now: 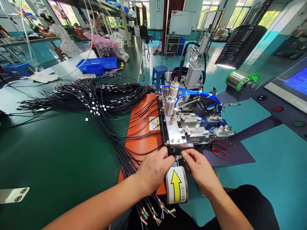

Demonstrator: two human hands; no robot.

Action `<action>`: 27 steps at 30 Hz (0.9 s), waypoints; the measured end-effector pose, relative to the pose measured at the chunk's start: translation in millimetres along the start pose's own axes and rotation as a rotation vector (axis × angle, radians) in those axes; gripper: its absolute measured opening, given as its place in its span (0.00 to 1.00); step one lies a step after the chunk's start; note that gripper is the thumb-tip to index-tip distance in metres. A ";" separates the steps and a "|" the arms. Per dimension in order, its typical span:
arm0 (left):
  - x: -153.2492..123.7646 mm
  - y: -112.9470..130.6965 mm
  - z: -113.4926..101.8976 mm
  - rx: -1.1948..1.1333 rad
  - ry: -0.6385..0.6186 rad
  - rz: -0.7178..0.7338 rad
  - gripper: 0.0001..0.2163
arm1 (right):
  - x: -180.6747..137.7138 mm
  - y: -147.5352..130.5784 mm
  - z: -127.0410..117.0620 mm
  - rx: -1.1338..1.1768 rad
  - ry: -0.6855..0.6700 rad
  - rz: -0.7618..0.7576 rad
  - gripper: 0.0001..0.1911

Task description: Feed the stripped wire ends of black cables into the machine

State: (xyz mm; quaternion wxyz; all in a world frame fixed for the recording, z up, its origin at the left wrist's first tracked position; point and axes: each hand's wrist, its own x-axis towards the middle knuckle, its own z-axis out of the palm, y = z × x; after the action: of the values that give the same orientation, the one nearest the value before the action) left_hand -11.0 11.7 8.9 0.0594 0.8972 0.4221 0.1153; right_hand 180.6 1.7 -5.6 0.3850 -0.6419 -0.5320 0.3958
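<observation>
My left hand (154, 169) is closed in a pinch at the front edge of the metal machine head (178, 127), holding the end of a black cable (144, 153) that lies across the orange plate (141, 127). My right hand (200, 169) pinches the small coloured wire ends (178, 157) between the two hands. Right below them sits a white cover with a yellow arrow (177, 185). A large bundle of black cables (96, 99) fans out over the green bench to the left. Stripped coloured wire tips (155, 214) hang off the near edge.
Red scissors (219, 150) lie right of the machine. A solder spool (242, 80) and a control panel with a screen (295, 83) stand at the right. Blue trays (98, 64) and plastic bags sit farther along the bench, where other people work. A blue stool (159, 75) stands in the aisle.
</observation>
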 end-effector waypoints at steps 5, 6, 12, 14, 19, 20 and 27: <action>0.4 1.1 0.0 0.003 -0.021 -0.016 0.06 | -3.7 -1.0 2.8 0.023 -0.110 0.065 0.18; 0.6 1.5 -0.8 0.006 -0.027 -0.020 0.06 | -4.2 -2.0 3.5 0.001 -0.101 0.054 0.18; -2.9 3.1 -11.0 0.004 -0.013 -0.008 0.07 | -5.4 -1.0 7.6 -0.117 -0.075 -0.013 0.17; -5.5 3.3 -13.4 -0.012 0.016 0.000 0.08 | -5.2 1.4 9.2 -0.149 -0.064 -0.034 0.17; -7.8 5.6 -14.7 0.035 0.069 -0.019 0.08 | -5.8 3.7 12.9 -0.208 -0.029 -0.057 0.18; -7.3 6.3 -14.9 0.051 0.074 -0.023 0.09 | -6.0 3.6 13.3 -0.212 -0.022 -0.063 0.18; -3.4 9.8 -17.9 0.070 0.060 -0.062 0.10 | -4.8 3.3 11.0 -0.191 -0.030 -0.068 0.19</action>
State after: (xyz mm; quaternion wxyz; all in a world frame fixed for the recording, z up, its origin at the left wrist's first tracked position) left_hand -10.5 3.0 27.7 0.0189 0.8813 0.4552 0.1253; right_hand 171.2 -2.7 -12.5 0.3271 -0.6514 -0.5944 0.3396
